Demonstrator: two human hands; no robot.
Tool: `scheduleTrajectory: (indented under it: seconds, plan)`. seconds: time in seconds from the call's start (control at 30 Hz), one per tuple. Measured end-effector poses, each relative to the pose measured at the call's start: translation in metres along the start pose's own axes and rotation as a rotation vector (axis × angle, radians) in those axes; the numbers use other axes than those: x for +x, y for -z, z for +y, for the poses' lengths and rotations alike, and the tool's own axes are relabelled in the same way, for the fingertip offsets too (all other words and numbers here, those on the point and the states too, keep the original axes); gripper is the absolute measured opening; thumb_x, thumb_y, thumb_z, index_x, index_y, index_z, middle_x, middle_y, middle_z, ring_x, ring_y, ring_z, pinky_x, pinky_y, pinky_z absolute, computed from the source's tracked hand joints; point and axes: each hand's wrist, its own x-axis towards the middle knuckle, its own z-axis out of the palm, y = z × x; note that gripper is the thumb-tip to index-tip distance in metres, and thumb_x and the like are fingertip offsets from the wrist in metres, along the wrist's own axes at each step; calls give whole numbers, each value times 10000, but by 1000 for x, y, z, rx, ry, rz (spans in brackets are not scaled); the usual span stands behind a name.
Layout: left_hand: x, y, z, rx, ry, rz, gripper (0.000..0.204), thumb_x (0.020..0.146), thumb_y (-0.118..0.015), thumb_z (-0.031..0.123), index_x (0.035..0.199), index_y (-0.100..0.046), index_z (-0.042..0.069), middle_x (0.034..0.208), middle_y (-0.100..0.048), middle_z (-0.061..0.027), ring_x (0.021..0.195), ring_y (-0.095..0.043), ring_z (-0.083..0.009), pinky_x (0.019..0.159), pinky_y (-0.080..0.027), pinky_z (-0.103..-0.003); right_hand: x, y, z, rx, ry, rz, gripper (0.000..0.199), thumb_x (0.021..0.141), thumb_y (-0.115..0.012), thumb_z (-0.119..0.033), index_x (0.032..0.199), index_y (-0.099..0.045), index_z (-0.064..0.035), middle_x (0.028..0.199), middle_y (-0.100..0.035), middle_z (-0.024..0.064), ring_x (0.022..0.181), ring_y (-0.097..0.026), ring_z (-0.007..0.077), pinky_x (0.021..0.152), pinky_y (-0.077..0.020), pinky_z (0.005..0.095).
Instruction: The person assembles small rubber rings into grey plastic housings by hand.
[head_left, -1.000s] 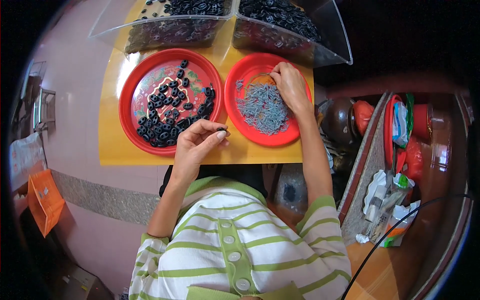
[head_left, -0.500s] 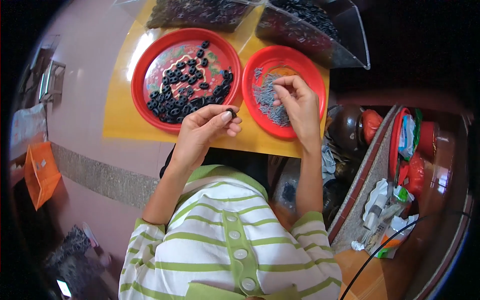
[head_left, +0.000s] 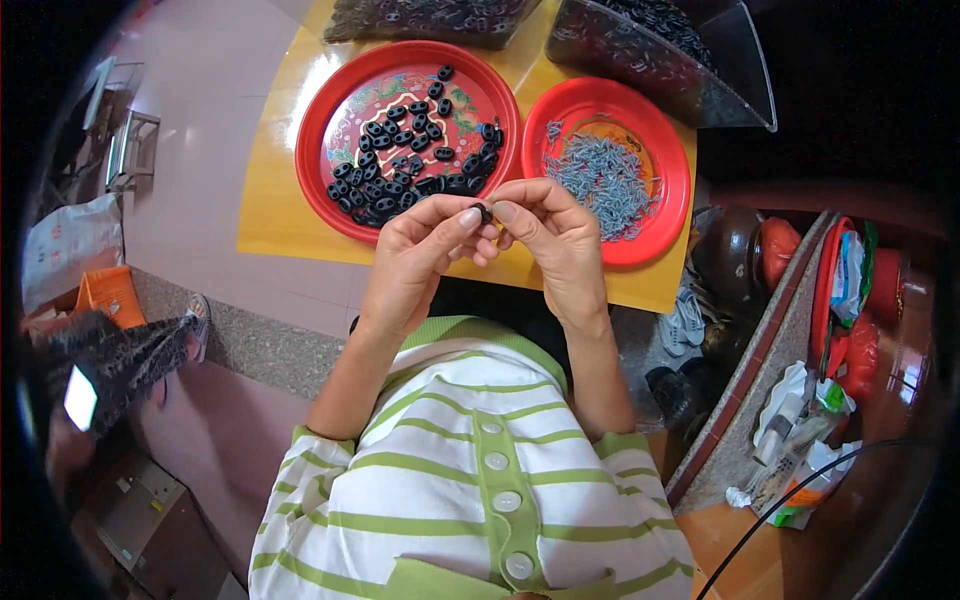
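— Where is the piece?

— Right at the fingertips. A small black part [head_left: 483, 212] is pinched between the thumb and forefinger of the left hand [head_left: 425, 255], and the fingertips of the right hand [head_left: 553, 240] close on it from the other side, so both hands meet on it above the near edge of the yellow board [head_left: 275, 190].

— Which hand really has it?

— The left seems to carry it; the right thumb and forefinger touch its right end. Whether the right hand also holds one of the small grey metal bits I cannot tell, the fingers hide it.

— How does it lie?

— Its long axis looks roughly crosswise, running from the left fingers toward the right ones, though it is tiny and mostly covered.

— And the supply?

— Beyond the fingers: the larger red plate [head_left: 318, 130] with black parts lies just ahead of the left fingers, the smaller red plate [head_left: 668, 215] with grey metal bits [head_left: 605, 180] ahead of the right, which is the nearer hand to it.
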Motion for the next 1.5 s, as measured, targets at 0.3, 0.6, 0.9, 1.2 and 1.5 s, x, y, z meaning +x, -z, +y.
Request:
scheduleTrajectory:
  seconds: [0.3,0.6,0.9,1.2,1.5]
  plan:
    - [1,1,1,102,-33,48,159,900,-586,99,974,-632,-34,831,-659,-81,712,-611,-107,656,-495,-225,-1,-7,-4,-103,48,3,104,895,-597,-79,957,-600,3,801,-623,34,701,-573,70,649,-472,201]
    - [-8,18,-12,108,62,62,152,901,-591,110,969,-623,-23,826,-650,-64,711,-598,-94,652,-489,-222,-17,-11,25,-66,-13,56,102,902,-582,-61,976,-583,10,881,-625,58,725,-577,73,660,-491,203]
    - [-15,24,2,69,29,59,150,900,-591,100,987,-617,-20,847,-650,-68,740,-604,-98,662,-496,-223,-9,-23,8,-165,-82,2,120,894,-587,-40,992,-585,29,891,-631,69,745,-621,102,657,-529,226]
    - [-13,42,1,72,25,50,139,893,-603,90,965,-628,-26,818,-654,-70,716,-612,-100,659,-501,-217,0,-25,20,-85,-35,-66,94,849,-608,41,938,-619,12,966,-637,118,752,-598,97,667,-502,205]
    - [-4,49,13,70,29,106,109,867,-609,98,921,-612,3,798,-646,-73,677,-608,-111,639,-500,-225,49,-17,2,-419,-180,-134,130,858,-626,-46,981,-640,-5,901,-650,65,721,-601,91,609,-463,202]
